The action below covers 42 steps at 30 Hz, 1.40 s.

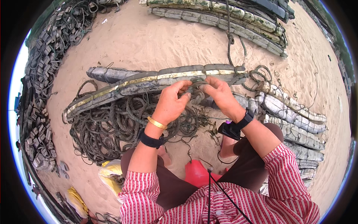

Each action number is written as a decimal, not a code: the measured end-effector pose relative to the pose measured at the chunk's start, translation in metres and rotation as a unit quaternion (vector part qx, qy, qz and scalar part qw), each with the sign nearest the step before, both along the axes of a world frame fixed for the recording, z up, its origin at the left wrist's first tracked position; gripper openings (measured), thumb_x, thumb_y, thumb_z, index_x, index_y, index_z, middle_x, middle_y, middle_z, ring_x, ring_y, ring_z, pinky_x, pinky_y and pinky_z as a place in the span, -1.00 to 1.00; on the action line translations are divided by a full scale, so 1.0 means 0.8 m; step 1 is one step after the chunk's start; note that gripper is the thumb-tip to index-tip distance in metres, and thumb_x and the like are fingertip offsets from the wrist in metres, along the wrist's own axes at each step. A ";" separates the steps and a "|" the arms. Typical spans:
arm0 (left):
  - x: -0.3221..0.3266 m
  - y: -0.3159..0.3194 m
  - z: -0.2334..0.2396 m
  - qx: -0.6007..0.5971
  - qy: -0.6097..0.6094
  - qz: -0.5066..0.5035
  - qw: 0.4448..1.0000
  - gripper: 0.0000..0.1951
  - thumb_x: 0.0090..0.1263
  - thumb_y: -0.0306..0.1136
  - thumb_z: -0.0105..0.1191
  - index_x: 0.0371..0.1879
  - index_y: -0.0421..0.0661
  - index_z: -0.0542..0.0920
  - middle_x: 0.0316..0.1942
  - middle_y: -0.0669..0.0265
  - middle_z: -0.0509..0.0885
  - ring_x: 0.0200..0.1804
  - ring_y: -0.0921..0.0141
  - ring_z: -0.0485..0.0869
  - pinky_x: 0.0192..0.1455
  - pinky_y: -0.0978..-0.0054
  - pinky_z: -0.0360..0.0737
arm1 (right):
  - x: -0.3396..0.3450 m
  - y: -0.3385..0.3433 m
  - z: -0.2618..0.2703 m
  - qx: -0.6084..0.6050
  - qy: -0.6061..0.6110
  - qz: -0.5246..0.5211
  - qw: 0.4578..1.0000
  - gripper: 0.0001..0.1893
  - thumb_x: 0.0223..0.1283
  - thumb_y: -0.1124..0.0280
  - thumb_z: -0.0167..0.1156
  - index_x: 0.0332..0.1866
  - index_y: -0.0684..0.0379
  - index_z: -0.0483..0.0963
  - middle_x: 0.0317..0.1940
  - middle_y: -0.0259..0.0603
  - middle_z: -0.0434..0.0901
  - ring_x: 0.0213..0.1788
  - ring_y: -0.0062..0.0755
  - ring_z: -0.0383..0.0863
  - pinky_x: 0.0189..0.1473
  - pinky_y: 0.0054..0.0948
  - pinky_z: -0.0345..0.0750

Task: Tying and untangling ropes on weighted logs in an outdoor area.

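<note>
In front of me, a knotted piece of thick grey-green rope (198, 96) sits between my two hands. My right hand (222, 93) grips it from the right, thumb and fingers pinching the top of the knot. Close against its left side is my left hand (174, 98), thumb and forefinger curled; whether they pinch a strand is not clear. Just beyond the hands lies a long bundle of grey foam float blocks (139, 81) bound with cord, a yellowish-white strip running along it. Under this bundle a heap of tangled rope (112, 128) spreads to the left on the sand.
Bound float bundles lie at the right (296, 110) and far side (215, 21). A large pile of floats and rope (53, 47) lines the left. A red plastic object (195, 172) is between my legs; a yellow-and-white sack (110, 176) lies left of me. Thin cords trail over sand (134, 42).
</note>
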<state>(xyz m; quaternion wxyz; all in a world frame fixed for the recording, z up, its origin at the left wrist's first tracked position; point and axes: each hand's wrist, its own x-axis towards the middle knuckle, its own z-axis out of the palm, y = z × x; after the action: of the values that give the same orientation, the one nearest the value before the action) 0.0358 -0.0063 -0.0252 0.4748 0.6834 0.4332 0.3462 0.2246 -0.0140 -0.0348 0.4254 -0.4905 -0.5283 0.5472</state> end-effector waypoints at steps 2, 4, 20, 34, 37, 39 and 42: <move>-0.001 0.003 -0.009 0.028 -0.009 0.021 0.999 -0.72 0.25 -0.59 0.02 -0.03 -0.28 0.50 -0.22 0.26 0.61 -0.19 0.47 0.57 -0.09 0.53 0.51 | -0.009 -0.007 0.013 -0.028 0.101 -0.044 0.994 -0.82 0.20 0.40 0.03 -0.19 0.25 0.48 -0.30 -0.43 0.54 -0.24 -0.65 0.43 -0.13 -0.60 0.35; 0.001 0.007 -0.005 0.058 -0.020 0.040 0.997 -0.75 0.28 -0.57 0.00 -0.06 -0.27 0.51 -0.26 0.28 0.62 -0.25 0.49 0.57 -0.16 0.56 0.52 | -0.003 -0.007 0.019 -0.019 0.136 -0.039 0.990 -0.83 0.21 0.40 0.02 -0.21 0.25 0.50 -0.29 -0.41 0.56 -0.24 -0.67 0.44 -0.14 -0.62 0.34; 0.002 0.011 0.017 -0.288 -0.253 0.034 0.923 -0.87 0.32 -0.49 -0.01 -0.18 -0.16 0.52 -0.48 0.25 0.58 -0.61 0.58 0.38 -0.61 0.69 0.24 | 0.015 -0.011 0.038 -0.053 0.239 -0.011 0.969 -0.74 0.36 0.27 -0.05 -0.15 0.25 0.48 -0.21 -0.32 0.57 -0.23 -0.53 0.55 -0.10 -0.49 0.50; 0.008 0.014 0.022 -0.255 -0.229 0.104 0.934 -0.73 0.37 -0.19 0.03 -0.29 -0.18 0.60 -0.59 0.42 0.49 -0.66 0.60 0.29 -0.62 0.63 0.20 | 0.010 -0.020 0.043 0.004 0.162 -0.013 0.987 -0.77 0.34 0.35 0.04 -0.04 0.24 0.50 -0.15 -0.31 0.59 -0.09 -0.54 0.54 -0.03 -0.48 0.48; 0.004 0.020 0.016 -0.257 -0.277 0.112 0.919 -0.68 0.39 -0.15 -0.02 -0.26 -0.19 0.61 -0.57 0.37 0.53 -0.66 0.58 0.32 -0.61 0.62 0.23 | 0.004 -0.035 0.042 0.105 0.092 0.040 0.989 -0.80 0.26 0.41 0.10 -0.08 0.25 0.52 -0.14 -0.30 0.58 -0.09 -0.49 0.56 -0.06 -0.46 0.50; 0.006 0.020 0.018 -0.256 -0.291 0.124 0.913 -0.66 0.41 -0.14 -0.04 -0.22 -0.22 0.60 -0.54 0.33 0.57 -0.64 0.58 0.36 -0.59 0.63 0.28 | -0.001 -0.044 0.039 0.170 0.031 0.082 0.981 -0.81 0.20 0.46 0.15 -0.11 0.26 0.52 -0.14 -0.28 0.57 -0.10 -0.44 0.57 -0.06 -0.45 0.51; 0.003 0.023 0.012 -0.273 -0.279 0.125 0.912 -0.64 0.43 -0.12 -0.08 -0.20 -0.23 0.58 -0.44 0.27 0.62 -0.61 0.57 0.41 -0.56 0.65 0.33 | -0.007 -0.050 0.029 0.442 -0.281 0.136 0.841 -0.73 -0.07 0.52 0.23 -0.17 0.22 0.51 -0.11 -0.20 0.52 -0.11 -0.22 0.54 -0.05 -0.37 0.49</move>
<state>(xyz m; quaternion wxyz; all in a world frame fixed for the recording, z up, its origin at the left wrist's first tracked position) 0.0384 0.0124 -0.0154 0.6977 0.3430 0.4425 0.4471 0.2186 -0.0539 -0.0117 0.3517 -0.3068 -0.8721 0.1467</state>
